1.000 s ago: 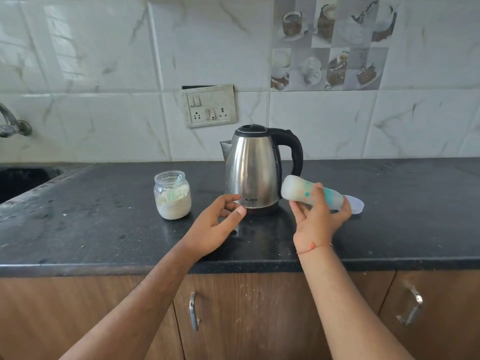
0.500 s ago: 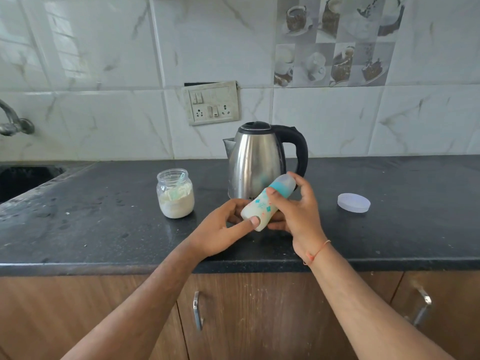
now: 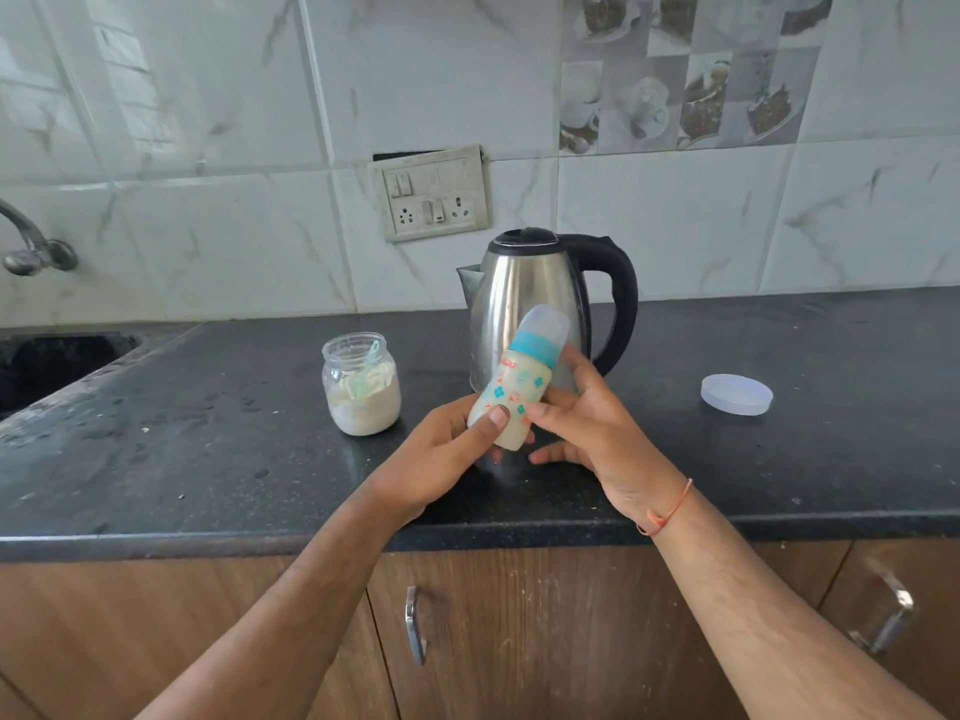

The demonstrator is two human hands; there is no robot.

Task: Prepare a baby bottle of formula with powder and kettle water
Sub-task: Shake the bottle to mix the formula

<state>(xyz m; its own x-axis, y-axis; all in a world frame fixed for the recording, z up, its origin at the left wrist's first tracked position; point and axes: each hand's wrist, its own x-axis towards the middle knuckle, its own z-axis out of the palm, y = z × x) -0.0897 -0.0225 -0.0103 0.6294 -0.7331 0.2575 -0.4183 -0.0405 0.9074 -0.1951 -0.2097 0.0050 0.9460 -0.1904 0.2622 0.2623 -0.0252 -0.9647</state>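
Observation:
A capped baby bottle [image 3: 519, 381] with a teal ring, coloured prints and milky liquid inside tilts top-right above the black counter [image 3: 208, 449]. My left hand [image 3: 447, 454] grips its lower end, thumb across the front. My right hand [image 3: 587, 423] holds the bottle's right side with fingertips and thumb. Right behind the bottle stands a steel kettle [image 3: 524, 293] with a black handle. An open glass jar of white powder [image 3: 362, 384] with a pale scoop inside it sits to the left.
A white jar lid [image 3: 736, 393] lies on the counter to the right. A sink [image 3: 47, 366] and a tap [image 3: 31, 246] are at the far left. A switch and socket plate [image 3: 431, 192] is on the tiled wall. Wooden cabinet doors with metal handles sit below the counter edge.
The bottle has swung from lying sideways in my right hand, base pointing left, to tilting cap-up in front of the kettle. My left hand has come over and taken its lower end.

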